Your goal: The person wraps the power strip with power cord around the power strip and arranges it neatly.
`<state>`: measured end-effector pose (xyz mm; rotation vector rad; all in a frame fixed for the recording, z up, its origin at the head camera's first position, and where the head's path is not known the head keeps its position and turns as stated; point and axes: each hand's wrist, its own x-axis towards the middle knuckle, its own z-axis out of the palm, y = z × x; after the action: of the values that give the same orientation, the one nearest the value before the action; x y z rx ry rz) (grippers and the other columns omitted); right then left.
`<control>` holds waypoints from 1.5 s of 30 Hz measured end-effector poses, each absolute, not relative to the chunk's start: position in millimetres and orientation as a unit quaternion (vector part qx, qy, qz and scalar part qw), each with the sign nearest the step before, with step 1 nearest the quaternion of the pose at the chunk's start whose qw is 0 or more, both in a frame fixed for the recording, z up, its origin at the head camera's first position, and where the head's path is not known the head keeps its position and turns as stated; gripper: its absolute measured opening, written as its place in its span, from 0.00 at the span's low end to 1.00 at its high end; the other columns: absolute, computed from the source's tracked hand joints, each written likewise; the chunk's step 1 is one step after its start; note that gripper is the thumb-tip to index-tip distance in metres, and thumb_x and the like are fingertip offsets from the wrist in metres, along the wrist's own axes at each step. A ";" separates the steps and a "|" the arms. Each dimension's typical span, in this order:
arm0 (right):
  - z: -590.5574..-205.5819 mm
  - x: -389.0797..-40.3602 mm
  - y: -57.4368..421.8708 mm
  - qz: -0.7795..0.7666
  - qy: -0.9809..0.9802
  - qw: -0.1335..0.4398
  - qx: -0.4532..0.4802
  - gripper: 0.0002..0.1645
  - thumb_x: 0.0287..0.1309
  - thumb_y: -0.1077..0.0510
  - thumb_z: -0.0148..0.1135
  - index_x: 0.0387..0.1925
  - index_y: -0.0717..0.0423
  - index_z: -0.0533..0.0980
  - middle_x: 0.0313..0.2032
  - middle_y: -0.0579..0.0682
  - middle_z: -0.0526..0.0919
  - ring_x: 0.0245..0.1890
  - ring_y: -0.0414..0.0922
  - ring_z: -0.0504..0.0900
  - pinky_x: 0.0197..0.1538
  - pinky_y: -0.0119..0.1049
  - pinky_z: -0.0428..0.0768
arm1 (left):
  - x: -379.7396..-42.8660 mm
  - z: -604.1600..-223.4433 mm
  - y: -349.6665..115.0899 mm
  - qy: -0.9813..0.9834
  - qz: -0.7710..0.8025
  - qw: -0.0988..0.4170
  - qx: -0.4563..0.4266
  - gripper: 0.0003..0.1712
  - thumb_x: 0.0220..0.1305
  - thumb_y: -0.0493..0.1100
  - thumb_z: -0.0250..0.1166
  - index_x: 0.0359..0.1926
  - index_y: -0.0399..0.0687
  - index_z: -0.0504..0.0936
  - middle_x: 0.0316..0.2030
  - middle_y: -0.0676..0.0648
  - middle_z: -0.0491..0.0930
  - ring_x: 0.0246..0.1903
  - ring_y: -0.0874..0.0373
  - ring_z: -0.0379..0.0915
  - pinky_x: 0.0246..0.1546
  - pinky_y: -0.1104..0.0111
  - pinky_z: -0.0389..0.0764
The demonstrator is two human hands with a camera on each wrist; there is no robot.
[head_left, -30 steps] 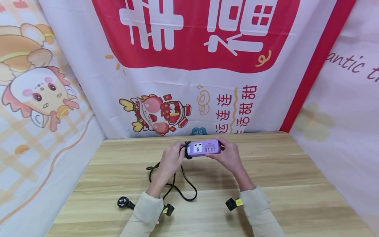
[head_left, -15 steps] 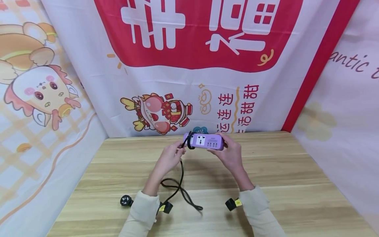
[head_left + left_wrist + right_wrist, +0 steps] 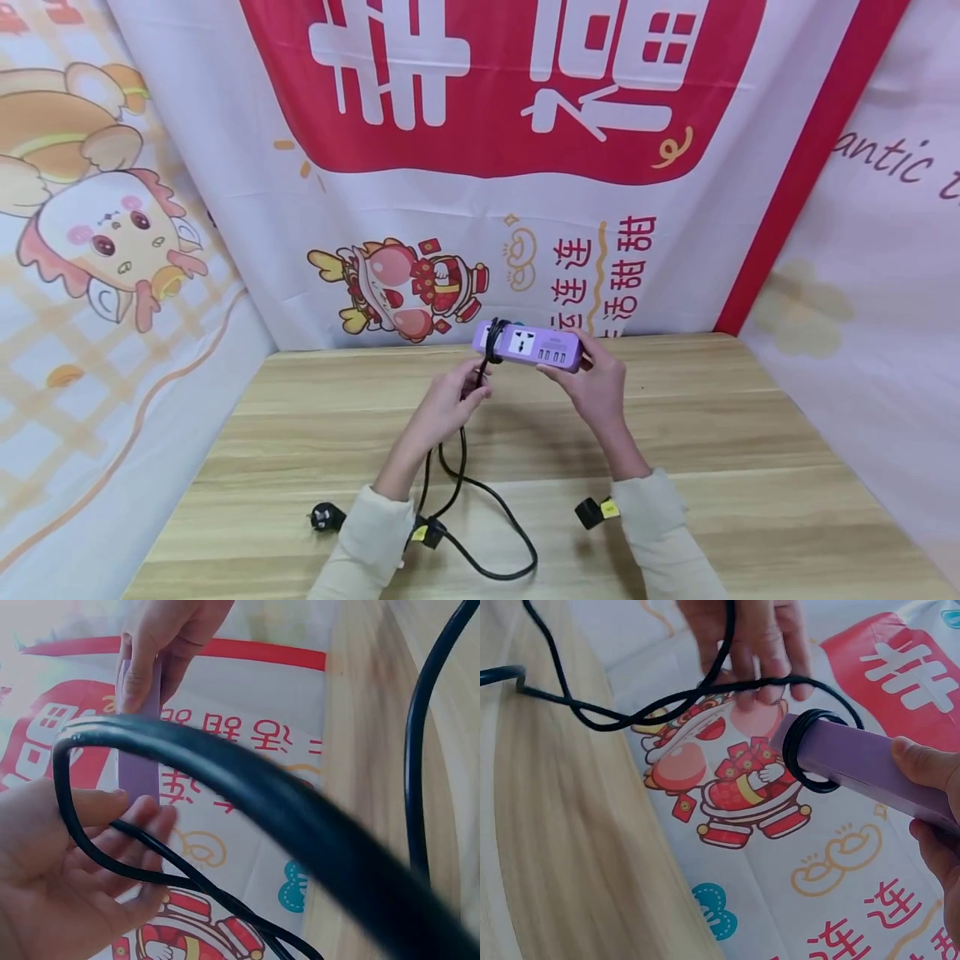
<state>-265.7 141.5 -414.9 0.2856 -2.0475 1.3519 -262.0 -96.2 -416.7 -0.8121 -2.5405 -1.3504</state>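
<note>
A purple power strip (image 3: 558, 343) with white sockets and several USB ports is held up above the far part of the table. My right hand (image 3: 602, 390) grips its right end, thumb on one side and fingers on the other. Black power cord (image 3: 498, 577) is wound in several turns around the strip's left end, as the right wrist view shows with the coil (image 3: 798, 750). My left hand (image 3: 448, 402) holds the cord just below these turns, between thumb and fingers. From there the cord hangs in a long loop onto the table.
A black plug (image 3: 326, 517) lies on the wooden table (image 3: 750, 500) beside my left sleeve. Printed cloth walls (image 3: 420, 200) enclose the table at the back and both sides. Small black wrist devices (image 3: 591, 512) sit at both cuffs.
The strip and both hands have risen slightly and shifted right. My left hand has moved from beside the strip's left end to below it. The loose cord loop has swung nearer.
</note>
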 end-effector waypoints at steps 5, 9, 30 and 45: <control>-413.7 -266.8 146.0 0.561 -0.770 0.298 0.056 0.42 0.39 0.56 0.83 0.60 0.57 0.78 0.53 0.59 0.84 0.50 0.51 0.84 0.46 0.27 0.84 | -262.9 -417.5 -97.4 -0.858 -0.428 0.044 -0.279 0.12 0.68 0.34 0.62 0.51 0.38 0.78 0.39 0.40 0.86 0.41 0.53 0.83 0.45 0.64 0.84; -413.5 -267.9 147.2 0.599 -0.752 0.273 0.032 0.44 0.39 0.57 0.84 0.61 0.56 0.77 0.55 0.60 0.82 0.52 0.52 0.83 0.45 0.22 0.82 | -261.5 -415.9 -100.1 -0.865 -0.413 0.023 -0.285 0.13 0.69 0.34 0.61 0.53 0.38 0.77 0.41 0.43 0.85 0.45 0.53 0.83 0.49 0.60 0.84; -400.9 -264.1 146.9 0.697 -0.684 0.213 -0.023 0.40 0.42 0.56 0.82 0.61 0.48 0.78 0.53 0.51 0.81 0.51 0.43 0.81 0.49 0.25 0.82 | -264.6 -421.2 -97.9 -0.892 -0.332 0.119 -0.283 0.03 0.65 0.39 0.67 0.39 0.47 0.85 0.36 0.51 0.88 0.43 0.55 0.85 0.49 0.58 0.83; -393.7 -265.7 144.8 0.825 -0.547 0.129 -0.060 0.41 0.50 0.70 0.72 0.67 0.55 0.71 0.57 0.52 0.76 0.58 0.46 0.77 0.59 0.28 0.79 | -264.5 -422.9 -93.4 -0.886 -0.338 0.069 -0.310 0.17 0.68 0.41 0.64 0.57 0.44 0.81 0.56 0.43 0.83 0.60 0.45 0.76 0.63 0.49 0.74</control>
<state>-265.7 144.8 -393.7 -0.1756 -1.5914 2.3977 -264.5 -93.4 -422.9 -0.9323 -2.6674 -1.0176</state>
